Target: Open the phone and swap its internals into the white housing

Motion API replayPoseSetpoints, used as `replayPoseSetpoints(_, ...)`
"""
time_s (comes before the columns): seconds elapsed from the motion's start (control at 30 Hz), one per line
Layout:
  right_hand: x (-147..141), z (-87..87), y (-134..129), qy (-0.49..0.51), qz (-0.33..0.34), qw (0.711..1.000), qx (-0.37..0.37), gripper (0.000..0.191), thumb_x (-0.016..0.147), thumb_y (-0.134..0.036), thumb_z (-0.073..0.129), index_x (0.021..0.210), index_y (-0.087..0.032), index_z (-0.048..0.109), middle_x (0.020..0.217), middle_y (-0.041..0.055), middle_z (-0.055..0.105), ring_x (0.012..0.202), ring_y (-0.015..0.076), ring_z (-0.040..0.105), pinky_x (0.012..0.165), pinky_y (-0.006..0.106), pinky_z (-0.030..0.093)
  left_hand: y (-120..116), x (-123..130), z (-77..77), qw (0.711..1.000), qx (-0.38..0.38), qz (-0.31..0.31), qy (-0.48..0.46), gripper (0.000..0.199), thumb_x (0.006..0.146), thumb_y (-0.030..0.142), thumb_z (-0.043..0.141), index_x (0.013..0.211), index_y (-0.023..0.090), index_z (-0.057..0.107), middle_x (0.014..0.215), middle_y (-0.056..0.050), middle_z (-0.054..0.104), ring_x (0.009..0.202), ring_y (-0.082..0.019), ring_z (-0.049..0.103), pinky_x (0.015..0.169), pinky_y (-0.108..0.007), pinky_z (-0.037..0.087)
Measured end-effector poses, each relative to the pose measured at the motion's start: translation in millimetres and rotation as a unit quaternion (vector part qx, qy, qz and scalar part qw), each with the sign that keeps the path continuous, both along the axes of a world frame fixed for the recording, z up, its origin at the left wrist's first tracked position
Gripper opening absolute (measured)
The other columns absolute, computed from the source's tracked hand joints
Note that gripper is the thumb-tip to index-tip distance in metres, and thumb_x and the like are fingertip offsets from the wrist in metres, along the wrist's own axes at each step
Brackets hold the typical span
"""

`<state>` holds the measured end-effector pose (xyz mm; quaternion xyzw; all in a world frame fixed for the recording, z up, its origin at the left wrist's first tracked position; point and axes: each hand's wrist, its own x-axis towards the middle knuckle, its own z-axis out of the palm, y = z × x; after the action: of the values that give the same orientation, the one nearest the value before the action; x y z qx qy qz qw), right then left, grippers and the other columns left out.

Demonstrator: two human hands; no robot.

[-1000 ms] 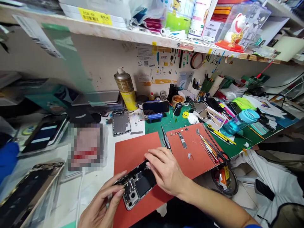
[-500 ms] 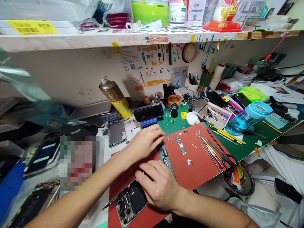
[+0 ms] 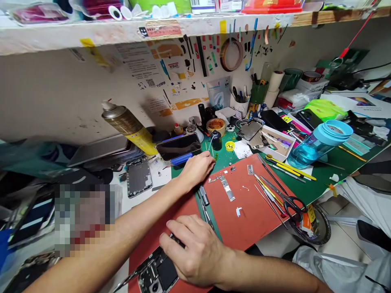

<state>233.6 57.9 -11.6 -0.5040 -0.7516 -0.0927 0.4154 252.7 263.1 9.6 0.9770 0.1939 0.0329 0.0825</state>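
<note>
My left hand (image 3: 198,167) is stretched across to the far edge of the red mat, fingers bent together near thin wooden sticks (image 3: 213,151). What its fingertips hold, if anything, is hidden. My right hand (image 3: 195,252) curls over the upper end of an opened phone (image 3: 166,268) at the near edge, fingers around its side. The phone's camera module and dark interior show to the left of that hand. Pointed metal tweezers (image 3: 126,280) stick out along the phone's left edge. Between my hands, a grey cylinder (image 3: 203,195) and another pair of tweezers (image 3: 207,213) lie on the mat.
On the red mat (image 3: 253,221) are a logic board (image 3: 227,188), small parts, scissors (image 3: 288,200) and slim tools. Behind stand a black bottle (image 3: 216,140), a propped phone (image 3: 179,146) and a spray can (image 3: 130,126). A blue bottle (image 3: 319,144) leans at right. A shelf (image 3: 106,36) overhangs.
The view has shifted, so the shelf sits higher and the opened phone lower. My left hand has moved farther away, from the grey cylinder toward the wooden sticks. My right hand stays on the phone.
</note>
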Motion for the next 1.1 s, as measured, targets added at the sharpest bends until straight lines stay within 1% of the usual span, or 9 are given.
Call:
replayPoseSetpoints(0.27, 1, 1.4, -1, 0.007, -0.006, 1.0, 0.009, 0.027, 0.099, -0.015, 0.049, 0.114, -0.012, 0.072, 0.111, 0.0141, 0.073, 0.09, 0.0236, 0.063, 0.072, 0.036, 0.054, 2, 1, 0.8, 0.999, -0.018, 0.008, -0.027, 0.03, 0.107, 0.023, 0.052, 0.102, 0.019, 0.081, 0.101, -0.011, 0.073, 0.091, -0.024, 0.071, 0.074, -0.032, 0.052)
replayPoseSetpoints(0.33, 2, 3.0, -1, 0.011, -0.003, 1.0, 0.009, 0.027, 0.1, -0.015, 0.049, 0.113, -0.012, 0.072, 0.11, 0.014, 0.073, 0.089, 0.0237, 0.063, 0.07, 0.036, 0.053, 1, 0, 7.6, 0.999, -0.027, 0.006, -0.044, 0.029, 0.106, 0.023, 0.053, 0.105, 0.019, 0.081, 0.103, -0.011, 0.075, 0.094, -0.024, 0.072, 0.079, -0.032, 0.054)
replayPoseSetpoints(0.43, 3, 4.7, -1, 0.016, -0.002, 1.0, 0.008, 0.026, 0.099, -0.014, 0.049, 0.113, -0.011, 0.071, 0.108, 0.0145, 0.074, 0.09, 0.0245, 0.064, 0.071, 0.037, 0.054, -4, -17, 30.2, 0.996, -0.044, 0.005, -0.073, 0.029, 0.108, 0.029, 0.054, 0.104, 0.019, 0.082, 0.1, -0.009, 0.077, 0.091, -0.022, 0.072, 0.083, -0.032, 0.055)
replayPoseSetpoints(0.57, 5, 6.3, -3, 0.025, -0.001, 1.0, 0.005, 0.028, 0.1, -0.013, 0.05, 0.117, -0.01, 0.072, 0.113, 0.0156, 0.076, 0.097, 0.026, 0.067, 0.08, 0.038, 0.057, -23, -93, 68.4, 0.987, -0.111, 0.049, -0.108, 0.051, 0.11, 0.052, 0.052, 0.082, 0.021, 0.08, 0.081, -0.005, 0.077, 0.073, -0.018, 0.07, 0.074, -0.03, 0.056)
replayPoseSetpoints(0.67, 6, 8.0, -8, 0.046, 0.015, 0.999, -0.001, 0.028, 0.101, -0.009, 0.054, 0.122, -0.008, 0.073, 0.12, 0.018, 0.076, 0.107, 0.0277, 0.068, 0.091, 0.04, 0.059, -57, -178, 77.7, 0.95, -0.201, 0.182, -0.157, 0.038, 0.1, 0.06, 0.067, 0.108, 0.028, 0.084, 0.108, -0.004, 0.084, 0.096, -0.023, 0.078, 0.088, -0.032, 0.061)
replayPoseSetpoints(0.77, 8, 7.8, -12, 0.068, 0.03, 0.997, -0.009, 0.03, 0.1, -0.004, 0.059, 0.126, -0.006, 0.072, 0.124, 0.0207, 0.076, 0.114, 0.0302, 0.068, 0.099, 0.045, 0.06, -111, -248, 62.8, 0.884, -0.278, 0.306, -0.217, 0.042, 0.101, 0.061, 0.064, 0.125, 0.031, 0.08, 0.118, -0.004, 0.085, 0.109, -0.027, 0.08, 0.098, -0.036, 0.064)
replayPoseSetpoints(0.83, 8, 6.1, -12, 0.066, 0.037, 0.997, -0.013, 0.032, 0.099, -0.001, 0.06, 0.129, -0.005, 0.071, 0.125, 0.0222, 0.076, 0.115, 0.0318, 0.069, 0.1, 0.048, 0.061, -145, -271, 44.6, 0.855, -0.311, 0.336, -0.245, 0.046, 0.104, 0.06, 0.061, 0.134, 0.03, 0.077, 0.13, -0.006, 0.082, 0.124, -0.029, 0.076, 0.109, -0.042, 0.061)
replayPoseSetpoints(0.93, 8, 4.5, -10, 0.051, 0.039, 0.998, -0.022, 0.035, 0.1, 0.0, 0.059, 0.133, -0.009, 0.069, 0.127, 0.0221, 0.075, 0.116, 0.0323, 0.07, 0.099, 0.051, 0.062, -179, -275, 16.9, 0.832, -0.345, 0.332, -0.278, 0.046, 0.108, 0.055, 0.056, 0.143, 0.03, 0.072, 0.145, -0.007, 0.075, 0.134, -0.028, 0.071, 0.115, -0.043, 0.058)
replayPoseSetpoints(1.1, 10, 16.6, -17, 0.025, 0.01, 1.0, -0.017, 0.036, 0.103, -0.003, 0.062, 0.137, -0.015, 0.068, 0.132, 0.0208, 0.073, 0.121, 0.0327, 0.07, 0.101, 0.054, 0.062, -189, -259, -5.5, 0.822, -0.323, 0.316, -0.347, 0.042, 0.113, 0.05, 0.047, 0.133, 0.028, 0.077, 0.136, -0.006, 0.079, 0.125, -0.023, 0.075, 0.11, -0.038, 0.059)
